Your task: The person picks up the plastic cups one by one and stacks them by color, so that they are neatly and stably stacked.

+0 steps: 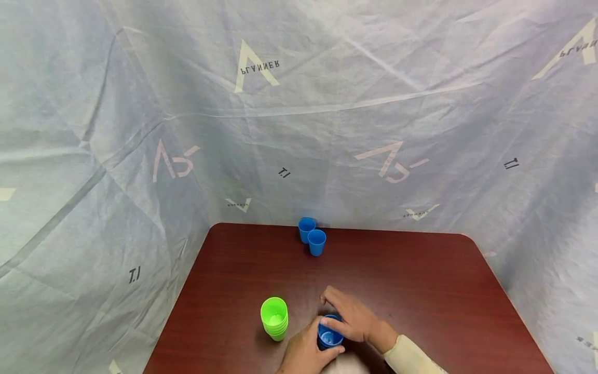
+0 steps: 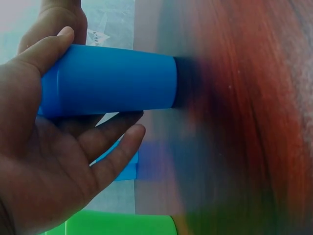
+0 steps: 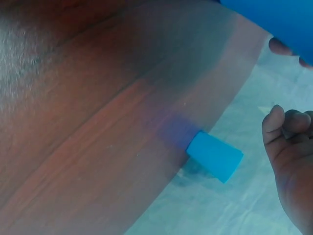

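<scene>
At the near side of the table, my left hand (image 1: 304,347) holds an upright blue cup (image 1: 330,337). Its thumb lies along one side and its fingers pass round the other. In the left wrist view this blue cup (image 2: 117,81) stands with its base close to the wood. My right hand (image 1: 353,318) is over the far right of the rim, thumb across the cup's mouth. Its other fingers are bent loosely and off the cup, as the right wrist view also shows. Left of the hands stands a stack of lime-green cups (image 1: 274,318).
Two more blue cups, a front one (image 1: 316,244) and a rear one (image 1: 304,235), stand close together at the table's far edge. Grey printed sheeting (image 1: 299,130) hangs behind and beside the dark red-brown table (image 1: 397,270).
</scene>
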### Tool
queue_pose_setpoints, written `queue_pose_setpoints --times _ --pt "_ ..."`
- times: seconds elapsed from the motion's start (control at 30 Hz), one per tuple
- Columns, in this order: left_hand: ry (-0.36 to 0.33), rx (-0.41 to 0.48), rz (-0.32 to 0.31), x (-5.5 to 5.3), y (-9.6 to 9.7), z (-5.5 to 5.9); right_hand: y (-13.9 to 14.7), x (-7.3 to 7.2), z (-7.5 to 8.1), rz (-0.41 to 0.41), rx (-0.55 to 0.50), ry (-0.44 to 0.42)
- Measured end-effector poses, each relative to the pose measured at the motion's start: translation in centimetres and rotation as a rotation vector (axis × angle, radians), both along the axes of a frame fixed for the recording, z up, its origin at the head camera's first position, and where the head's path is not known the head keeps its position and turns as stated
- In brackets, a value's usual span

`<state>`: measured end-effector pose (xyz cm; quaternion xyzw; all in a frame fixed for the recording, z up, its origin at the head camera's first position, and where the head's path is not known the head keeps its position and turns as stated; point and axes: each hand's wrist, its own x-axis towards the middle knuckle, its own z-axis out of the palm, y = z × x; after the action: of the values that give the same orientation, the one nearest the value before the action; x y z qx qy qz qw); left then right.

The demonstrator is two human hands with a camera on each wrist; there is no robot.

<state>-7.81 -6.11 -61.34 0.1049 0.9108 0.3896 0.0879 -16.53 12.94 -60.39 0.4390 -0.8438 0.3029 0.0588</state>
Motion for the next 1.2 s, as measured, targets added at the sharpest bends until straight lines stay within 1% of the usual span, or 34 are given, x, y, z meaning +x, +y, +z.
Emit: queue_pose_setpoints --times 0.07,0.17,0.23,0.33,0.5,0.7,0.87,1.03,1.1,1.2 --pt "0.019 -0.018 -0.003 0.0 0.0 0.0 0.0 -0.3 0.1 -0.029 0.001 -0.012" --pt "0.025 -0.042 -0.007 -0.1 0.0 0.0 0.2 -0.8 0.5 -0.081 0.016 -0.04" --pt "0.019 -0.048 -0.003 -0.1 0.1 0.0 0.3 -1.4 0.6 -0.117 0.05 -0.052" --pt "0.001 -0.054 0.022 -0.1 0.2 0.0 0.4 -2.4 0.9 -0.154 0.093 -0.064" --pt "-0.019 -0.05 0.057 -0.1 0.3 0.2 0.5 -4.0 1.5 -0.205 0.128 -0.034" --pt "-0.032 -0.036 0.061 -0.2 0.3 0.5 0.3 -5.6 2.1 -0.23 0.138 -0.001" --pt "-0.014 -0.039 0.058 -0.2 0.3 0.6 -0.4 -7.0 2.6 -0.256 0.138 0.031" --pt "-0.036 -0.038 0.058 -0.2 0.4 0.6 -1.0 -8.1 3.0 -0.262 0.133 0.011" --pt "-0.05 -0.033 0.061 -0.3 0.4 0.6 -1.3 -8.6 3.1 -0.264 0.136 -0.002" --pt "-0.051 -0.031 0.065 -0.2 0.3 0.7 -1.8 -9.3 2.9 -0.268 0.137 -0.017"
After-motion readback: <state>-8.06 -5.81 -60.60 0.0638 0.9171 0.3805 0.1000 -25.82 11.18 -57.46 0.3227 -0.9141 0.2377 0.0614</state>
